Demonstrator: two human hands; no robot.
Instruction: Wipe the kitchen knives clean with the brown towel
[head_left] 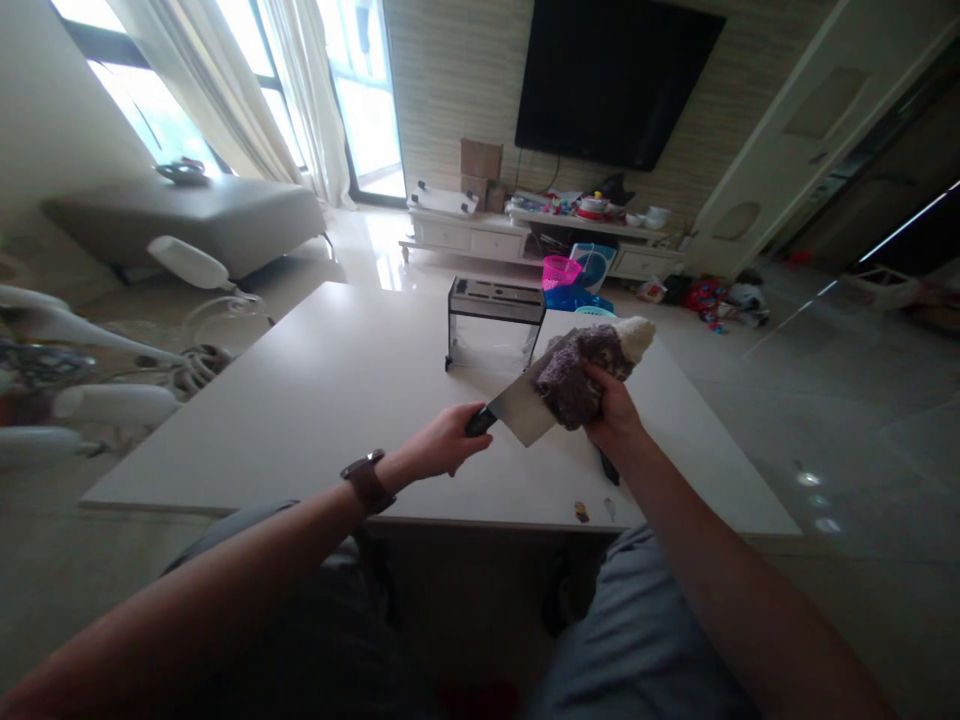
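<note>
The left hand (461, 440) has its fingers closed around the black handle of a cleaver (523, 408), held above the right half of the white table (360, 390), near the middle from front to back. The right hand (615, 408) has its fingers clamped on a shaggy purple-grey cloth (571, 385) with a whitish end; the cloth lies over the far part of the blade and hides it (how the edge sits inside the folds, I cannot tell).

Just beyond the blade, a knife rack (496, 300) with a dark slotted top and clear sides stands upright at the table's far side, close to the cloth. A dark handle (608, 467) shows beside the right wrist, the rest of it hidden. At the near edge lie a small yellow-and-black item (581, 512) and, just right of it, a small pale one (610, 510).

Past the far edge are a pink basket (561, 270) and a low white cabinet (469, 240) loaded with clutter. White-padded equipment (116, 403) crowds the left side.
</note>
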